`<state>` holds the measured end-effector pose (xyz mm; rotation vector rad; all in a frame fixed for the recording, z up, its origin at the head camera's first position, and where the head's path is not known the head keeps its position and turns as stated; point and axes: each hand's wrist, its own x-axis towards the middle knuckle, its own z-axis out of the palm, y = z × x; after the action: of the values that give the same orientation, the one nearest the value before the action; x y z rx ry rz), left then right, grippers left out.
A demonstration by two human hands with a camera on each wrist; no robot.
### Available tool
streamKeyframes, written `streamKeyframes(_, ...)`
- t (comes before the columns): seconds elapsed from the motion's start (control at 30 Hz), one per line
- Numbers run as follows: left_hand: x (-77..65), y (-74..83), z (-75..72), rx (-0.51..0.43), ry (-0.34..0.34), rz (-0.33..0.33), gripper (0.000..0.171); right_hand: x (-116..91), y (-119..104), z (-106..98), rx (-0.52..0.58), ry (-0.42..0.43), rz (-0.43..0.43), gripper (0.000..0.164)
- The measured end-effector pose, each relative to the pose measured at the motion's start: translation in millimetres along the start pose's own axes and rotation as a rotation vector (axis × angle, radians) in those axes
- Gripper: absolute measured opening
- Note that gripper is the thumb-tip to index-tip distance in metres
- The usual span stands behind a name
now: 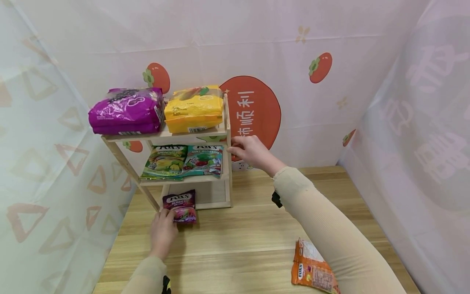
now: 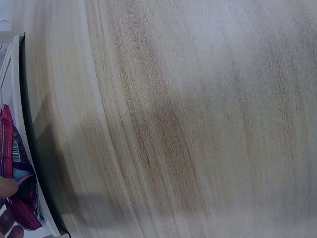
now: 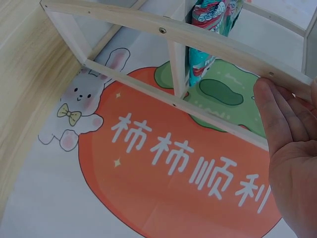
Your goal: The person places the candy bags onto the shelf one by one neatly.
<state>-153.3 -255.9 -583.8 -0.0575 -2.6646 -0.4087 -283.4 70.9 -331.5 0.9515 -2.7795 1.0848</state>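
My left hand (image 1: 163,232) pinches the left side of a purple Fox's Berries candy bag (image 1: 185,213) at the front of the bottom level of a small wooden shelf (image 1: 205,205). In the left wrist view, the thumb (image 2: 7,187) presses on the bag (image 2: 22,203). My right hand (image 1: 255,152) holds the shelf's right front post, fingers and thumb to either side of it. In the right wrist view, that hand (image 3: 294,144) has its fingertips at the wooden post (image 3: 223,47). A green Springtea bag (image 1: 167,162) and a teal Mint Blossom bag (image 1: 203,160) lean side by side on the middle level.
On the top level sit a large purple package (image 1: 126,114) and a yellow package (image 1: 194,112). An orange Fox's bag (image 1: 315,271) lies on the wooden table (image 1: 249,237) at the right front, partly behind my right sleeve. A printed cloth backdrop (image 1: 293,122) stands behind the shelf.
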Motion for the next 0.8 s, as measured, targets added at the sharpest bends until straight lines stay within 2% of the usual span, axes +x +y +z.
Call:
streamKeyframes(0.13, 3.5, 2.0, 3.1, 0.03, 0.088, 0.126, 0.033, 0, 1, 1, 0.002, 0.007, -0.011, 0.017)
streamKeyframes(0.3, 7.3, 2.9, 4.7, 0.033, 0.129, 0.165, 0.035, 0, 2, 2, 0.007, 0.013, -0.02, 0.016)
streamKeyframes(0.43, 10.3, 2.8, 3.7, 0.012, 0.093, 0.134, 0.034, 0, 2, 2, 0.001, 0.014, -0.023, 0.018)
streamKeyframes(0.67, 18.3, 0.6, 2.2, -0.013, -0.019, 0.021, 0.03, 0, 2, 1, 0.002, 0.02, -0.036, 0.019)
streamKeyframes(0.8, 21.6, -1.5, 1.4, -0.031, -0.037, -0.016, 0.03, 0, 2, 1, 0.001, 0.016, -0.033, 0.02)
